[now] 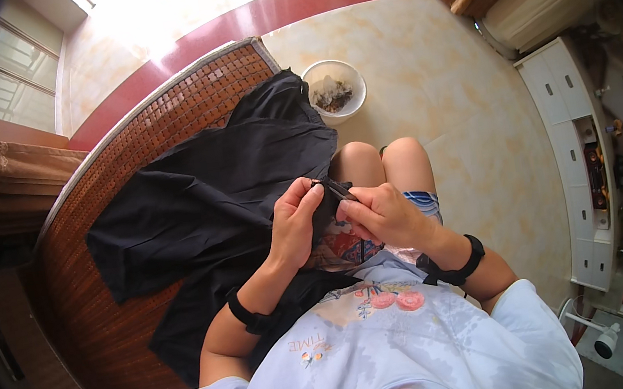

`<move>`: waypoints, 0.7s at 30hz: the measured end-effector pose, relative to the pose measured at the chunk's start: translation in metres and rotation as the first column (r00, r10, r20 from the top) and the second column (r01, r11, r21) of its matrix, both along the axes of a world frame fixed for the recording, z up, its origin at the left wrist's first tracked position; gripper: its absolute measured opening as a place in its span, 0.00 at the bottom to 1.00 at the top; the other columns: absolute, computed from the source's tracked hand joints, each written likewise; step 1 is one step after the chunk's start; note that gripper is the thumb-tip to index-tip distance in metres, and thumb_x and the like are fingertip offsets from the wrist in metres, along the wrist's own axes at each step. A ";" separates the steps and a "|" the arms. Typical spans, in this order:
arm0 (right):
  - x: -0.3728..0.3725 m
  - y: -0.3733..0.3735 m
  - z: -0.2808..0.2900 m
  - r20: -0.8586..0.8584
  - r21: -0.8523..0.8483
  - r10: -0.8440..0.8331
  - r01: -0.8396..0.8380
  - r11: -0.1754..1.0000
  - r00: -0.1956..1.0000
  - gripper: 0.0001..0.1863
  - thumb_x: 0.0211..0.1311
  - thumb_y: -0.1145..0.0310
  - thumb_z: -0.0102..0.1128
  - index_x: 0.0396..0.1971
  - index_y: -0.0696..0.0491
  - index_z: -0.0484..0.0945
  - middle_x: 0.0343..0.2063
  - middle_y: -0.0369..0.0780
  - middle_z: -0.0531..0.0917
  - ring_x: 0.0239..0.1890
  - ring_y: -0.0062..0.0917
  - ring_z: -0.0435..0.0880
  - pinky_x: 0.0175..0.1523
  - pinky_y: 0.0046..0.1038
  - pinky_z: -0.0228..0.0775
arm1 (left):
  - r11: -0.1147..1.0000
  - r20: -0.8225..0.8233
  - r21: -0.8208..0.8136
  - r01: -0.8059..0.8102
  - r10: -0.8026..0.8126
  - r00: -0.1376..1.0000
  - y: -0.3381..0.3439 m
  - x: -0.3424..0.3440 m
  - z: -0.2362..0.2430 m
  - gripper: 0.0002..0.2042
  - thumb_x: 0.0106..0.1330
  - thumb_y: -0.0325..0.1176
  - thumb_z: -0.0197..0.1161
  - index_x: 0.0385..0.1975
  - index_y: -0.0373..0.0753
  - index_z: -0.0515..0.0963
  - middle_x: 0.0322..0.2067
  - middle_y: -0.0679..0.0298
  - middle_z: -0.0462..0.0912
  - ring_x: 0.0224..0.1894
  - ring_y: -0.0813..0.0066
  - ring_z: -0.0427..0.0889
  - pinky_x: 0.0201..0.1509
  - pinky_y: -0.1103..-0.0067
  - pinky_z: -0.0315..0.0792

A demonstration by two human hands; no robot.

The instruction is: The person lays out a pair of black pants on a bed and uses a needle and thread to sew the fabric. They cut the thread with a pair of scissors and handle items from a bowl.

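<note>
Over my lap and the mat to the left spreads a large black cloth (191, 179). My left hand (295, 220) pinches its edge, thumb against fingers, just above my knees. Beside it, my right hand (377, 217) is closed on a small dark narrow tool (339, 191), perhaps snips or scissors; its tip meets the cloth at my left fingertips, and its exact shape is hard to make out. Both wrists wear black bands. A patterned piece of fabric (338, 246) lies beneath my hands.
I sit on a brown tiled mat (147, 141). A white bin (333, 73) with debris stands on the floor ahead. A white cabinet (560, 107) with a screen and plants lines the right, near a small white camera-like device (606, 340). Brown curtains (7, 183) hang left.
</note>
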State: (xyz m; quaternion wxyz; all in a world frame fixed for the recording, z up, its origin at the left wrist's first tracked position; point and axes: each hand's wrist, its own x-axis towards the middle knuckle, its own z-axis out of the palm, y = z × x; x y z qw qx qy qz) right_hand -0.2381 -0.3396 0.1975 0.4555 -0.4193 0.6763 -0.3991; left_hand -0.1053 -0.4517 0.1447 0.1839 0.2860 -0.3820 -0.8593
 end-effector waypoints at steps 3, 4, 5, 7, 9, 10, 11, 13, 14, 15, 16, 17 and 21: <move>0.003 0.001 -0.002 0.006 0.001 -0.015 0.015 1.000 1.000 0.14 0.70 0.67 0.47 0.27 0.58 0.76 0.10 0.33 0.73 0.11 0.14 0.70 0.17 0.20 0.62 | 1.000 0.010 0.002 0.011 -0.011 1.000 0.002 -0.001 -0.001 0.06 0.70 0.30 0.54 0.30 0.38 0.74 0.26 0.75 0.75 0.29 0.92 0.69 0.33 0.90 0.65; 0.004 0.000 -0.003 0.020 0.006 -0.030 0.029 1.000 0.999 0.14 0.70 0.67 0.47 0.27 0.58 0.76 0.10 0.33 0.73 0.10 0.14 0.70 0.17 0.20 0.62 | 1.000 0.010 -0.006 0.018 -0.018 1.000 0.002 -0.001 -0.001 0.06 0.70 0.30 0.54 0.30 0.38 0.74 0.26 0.75 0.75 0.28 0.92 0.69 0.33 0.90 0.65; 0.005 0.000 0.000 0.019 0.005 -0.030 0.030 1.000 0.999 0.14 0.70 0.67 0.47 0.27 0.58 0.76 0.10 0.33 0.73 0.10 0.14 0.70 0.17 0.20 0.62 | 1.000 0.010 -0.014 0.025 -0.025 1.000 0.002 -0.001 -0.001 0.06 0.70 0.30 0.54 0.30 0.38 0.74 0.26 0.75 0.75 0.28 0.92 0.69 0.33 0.90 0.65; 0.009 -0.002 0.005 0.010 0.063 -0.089 0.089 0.994 0.996 0.14 0.69 0.67 0.48 0.27 0.60 0.77 0.11 0.39 0.75 0.13 0.22 0.75 0.23 0.27 0.66 | 1.000 -0.010 -0.012 0.027 -0.027 1.000 0.001 -0.002 0.002 0.05 0.70 0.28 0.53 0.31 0.38 0.74 0.27 0.72 0.77 0.28 0.89 0.72 0.33 0.89 0.68; 0.011 -0.002 0.003 0.022 0.060 -0.110 0.108 0.992 0.994 0.14 0.69 0.67 0.48 0.26 0.59 0.76 0.10 0.39 0.75 0.13 0.22 0.75 0.22 0.26 0.66 | 0.999 -0.032 -0.010 0.031 -0.031 0.999 0.001 -0.003 0.003 0.04 0.70 0.27 0.53 0.32 0.38 0.74 0.28 0.69 0.78 0.29 0.87 0.75 0.34 0.88 0.70; 0.011 -0.002 0.002 0.034 0.058 -0.131 0.129 0.990 0.991 0.14 0.69 0.67 0.48 0.26 0.59 0.76 0.10 0.39 0.75 0.12 0.22 0.74 0.22 0.26 0.65 | 0.996 0.018 -0.077 0.034 -0.033 0.999 0.002 -0.004 0.003 0.06 0.70 0.29 0.54 0.29 0.38 0.74 0.26 0.72 0.75 0.28 0.90 0.70 0.32 0.88 0.66; 0.009 -0.001 0.000 0.033 0.057 -0.132 0.130 0.990 0.991 0.14 0.69 0.67 0.48 0.26 0.59 0.76 0.10 0.39 0.75 0.12 0.22 0.74 0.22 0.26 0.65 | 0.989 0.068 -0.144 0.040 -0.031 0.997 0.003 -0.005 0.002 0.08 0.69 0.31 0.55 0.27 0.37 0.74 0.23 0.75 0.72 0.26 0.92 0.66 0.30 0.89 0.63; -0.001 -0.002 -0.001 -0.189 -0.235 -0.235 0.188 0.954 0.954 0.13 0.69 0.68 0.49 0.27 0.59 0.75 0.12 0.38 0.76 0.12 0.20 0.73 0.20 0.24 0.65 | 0.957 0.174 -0.225 0.184 -0.146 0.974 0.015 0.001 -0.018 0.09 0.68 0.31 0.57 0.26 0.36 0.74 0.22 0.76 0.69 0.26 0.91 0.63 0.30 0.87 0.61; -0.009 -0.002 0.005 -0.192 -0.235 -0.239 0.192 0.953 0.952 0.13 0.69 0.68 0.49 0.27 0.59 0.75 0.12 0.38 0.76 0.12 0.20 0.73 0.20 0.24 0.65 | 0.959 0.221 -0.137 0.249 -0.216 0.951 0.021 0.004 -0.020 0.08 0.67 0.31 0.57 0.26 0.36 0.74 0.22 0.76 0.69 0.27 0.90 0.63 0.30 0.87 0.61; -0.015 -0.007 0.018 -0.138 -0.252 -0.269 0.229 0.940 0.953 0.12 0.68 0.68 0.50 0.28 0.59 0.75 0.13 0.37 0.76 0.14 0.21 0.74 0.22 0.25 0.66 | 0.975 0.228 -0.054 0.213 -0.196 0.954 0.021 0.007 -0.015 0.08 0.67 0.30 0.57 0.26 0.36 0.74 0.24 0.76 0.69 0.28 0.90 0.63 0.33 0.88 0.61; -0.019 -0.010 0.031 -0.086 -0.264 -0.294 0.263 0.928 0.952 0.11 0.67 0.68 0.52 0.29 0.59 0.75 0.14 0.36 0.76 0.15 0.21 0.75 0.23 0.26 0.67 | 0.974 0.229 -0.052 0.218 -0.201 0.952 0.019 0.009 -0.011 0.08 0.67 0.30 0.57 0.26 0.36 0.74 0.24 0.76 0.69 0.28 0.90 0.63 0.33 0.88 0.61; -0.021 -0.014 0.038 0.045 -0.144 -0.300 0.304 0.942 0.953 0.09 0.65 0.68 0.56 0.35 0.59 0.77 0.20 0.35 0.78 0.25 0.20 0.78 0.31 0.25 0.69 | 0.990 0.163 -0.065 0.124 -0.112 0.980 0.016 0.010 -0.006 0.07 0.68 0.29 0.57 0.27 0.36 0.74 0.25 0.77 0.69 0.29 0.90 0.63 0.34 0.89 0.60; -0.030 -0.013 0.014 -0.154 -0.224 -0.139 0.102 0.969 0.978 0.10 0.64 0.68 0.59 0.40 0.58 0.78 0.25 0.37 0.80 0.35 0.19 0.78 0.39 0.22 0.69 | 0.978 0.061 -0.188 0.096 -0.086 0.994 0.008 0.013 -0.004 0.03 0.68 0.27 0.56 0.33 0.37 0.75 0.29 0.77 0.70 0.33 0.92 0.64 0.38 0.91 0.59</move>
